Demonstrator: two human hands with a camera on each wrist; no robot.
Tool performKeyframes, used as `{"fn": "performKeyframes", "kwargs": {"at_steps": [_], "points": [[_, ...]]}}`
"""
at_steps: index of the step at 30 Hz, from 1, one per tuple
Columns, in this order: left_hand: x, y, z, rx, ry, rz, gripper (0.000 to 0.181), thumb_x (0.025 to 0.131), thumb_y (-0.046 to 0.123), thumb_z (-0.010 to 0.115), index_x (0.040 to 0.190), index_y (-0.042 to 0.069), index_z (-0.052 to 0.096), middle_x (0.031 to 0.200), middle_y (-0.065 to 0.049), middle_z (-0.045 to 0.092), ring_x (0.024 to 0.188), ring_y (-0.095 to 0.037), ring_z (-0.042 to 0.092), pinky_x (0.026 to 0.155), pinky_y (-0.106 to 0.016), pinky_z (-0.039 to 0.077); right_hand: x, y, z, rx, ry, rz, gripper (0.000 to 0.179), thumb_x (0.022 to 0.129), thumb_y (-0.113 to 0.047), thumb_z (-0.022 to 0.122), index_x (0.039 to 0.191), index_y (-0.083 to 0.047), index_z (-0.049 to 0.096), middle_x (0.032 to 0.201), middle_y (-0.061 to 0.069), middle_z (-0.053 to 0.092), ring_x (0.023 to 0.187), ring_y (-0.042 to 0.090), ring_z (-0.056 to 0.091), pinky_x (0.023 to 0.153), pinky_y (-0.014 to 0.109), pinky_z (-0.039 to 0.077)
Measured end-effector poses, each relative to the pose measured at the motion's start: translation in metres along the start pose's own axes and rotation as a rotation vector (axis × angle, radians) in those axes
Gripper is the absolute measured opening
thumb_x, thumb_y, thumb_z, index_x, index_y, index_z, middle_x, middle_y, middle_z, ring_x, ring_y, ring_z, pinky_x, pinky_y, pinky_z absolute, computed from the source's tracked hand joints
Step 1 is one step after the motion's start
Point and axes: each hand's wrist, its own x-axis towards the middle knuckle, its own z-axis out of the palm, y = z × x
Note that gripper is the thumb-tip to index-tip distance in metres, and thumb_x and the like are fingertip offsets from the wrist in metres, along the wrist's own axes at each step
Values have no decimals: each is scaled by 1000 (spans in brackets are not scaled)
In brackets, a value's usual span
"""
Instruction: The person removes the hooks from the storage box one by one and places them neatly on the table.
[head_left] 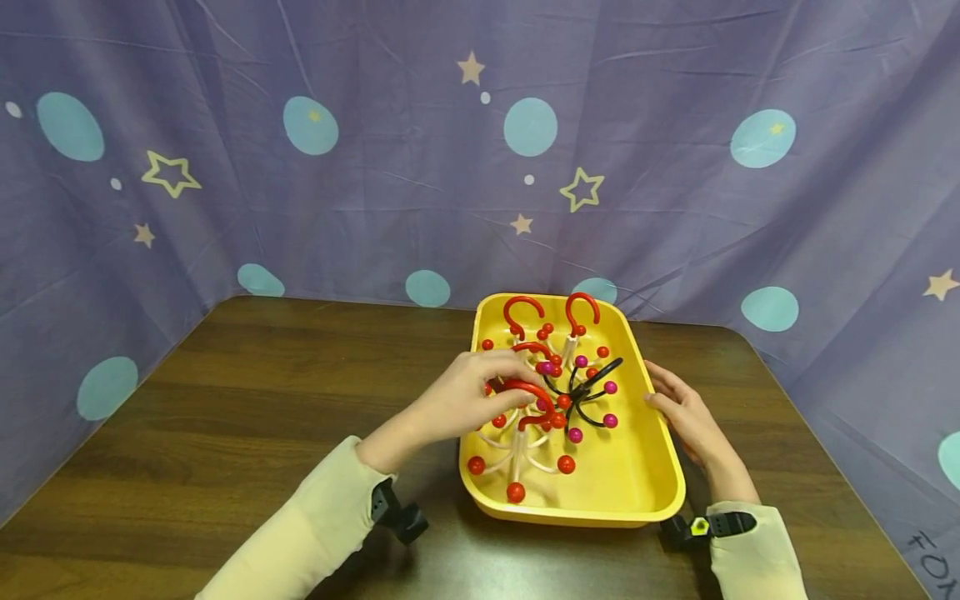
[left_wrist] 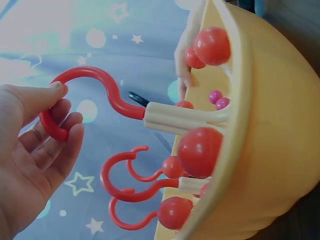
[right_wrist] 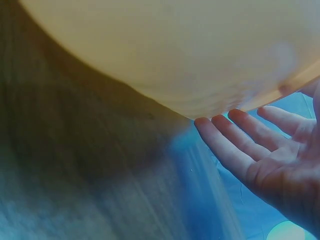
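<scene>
My left hand [head_left: 480,398] pinches the red hook [left_wrist: 92,71] of a hanger with a pale stem and several curved arms tipped with red balls [left_wrist: 202,152]. That hanger stands upright at the front left of a yellow tub [head_left: 622,492]. Behind it in the tub are more hangers of the same kind, their red hooks [head_left: 582,302] pointing up. A black hanger [head_left: 581,392] with magenta balls lies tilted among them. On the tub's right side rests my right hand [head_left: 686,412], thumb at the rim and fingertips [right_wrist: 202,122] against the outer wall.
The tub stands on a dark brown wooden table [head_left: 300,400]. A purple curtain [head_left: 405,150] with stars and blue dots hangs behind and around the table. Each wrist wears a black strap with a camera [head_left: 397,512].
</scene>
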Motion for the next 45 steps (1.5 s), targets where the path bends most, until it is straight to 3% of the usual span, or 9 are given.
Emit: {"fn": "performKeyframes", "kwargs": {"at_steps": [4, 9, 16, 31, 40, 45], "points": [[-1, 4, -7, -17, 33, -23, 12, 83, 19, 67, 95, 16, 70, 90, 9, 65, 81, -3, 55, 70, -21, 46, 0, 0, 0, 3, -2, -1, 55, 93, -8, 44, 142, 0, 22, 134, 32, 35, 89, 6, 60, 72, 25, 53], [-2, 6, -16, -28, 67, -39, 12, 83, 18, 66, 95, 16, 69, 91, 9, 65, 82, -4, 55, 70, -22, 46, 0, 0, 0, 3, -4, -3, 55, 93, -8, 44, 142, 0, 21, 134, 32, 35, 89, 6, 60, 72, 25, 53], [-4, 6, -30, -52, 116, -74, 12, 83, 17, 67, 95, 17, 70, 86, 8, 62, 69, -7, 51, 59, -22, 45, 0, 0, -1, 13, -10, -8, 56, 93, -10, 45, 142, 1, 20, 135, 32, 33, 89, 5, 60, 72, 25, 53], [-13, -7, -63, -22, 256, -137, 16, 80, 18, 70, 95, 14, 70, 81, 4, 59, 66, -12, 48, 58, -22, 41, -2, -1, -1, 14, -18, -5, 57, 94, -11, 45, 143, 1, 19, 134, 33, 31, 89, 4, 59, 72, 24, 52], [-13, -22, -80, 9, 260, -246, 17, 83, 17, 67, 100, 14, 69, 87, 1, 64, 68, -13, 54, 59, -21, 44, -2, -3, -1, 31, -20, 16, 58, 94, -13, 46, 143, 0, 19, 137, 32, 30, 90, 6, 60, 73, 26, 53], [-9, -15, -90, -19, 255, -306, 18, 85, 11, 64, 101, 4, 67, 89, -11, 66, 68, -11, 56, 60, -20, 44, -2, -2, -1, 39, -20, 21, 58, 94, -14, 47, 143, 0, 19, 138, 32, 30, 89, 6, 60, 73, 27, 53]]}}
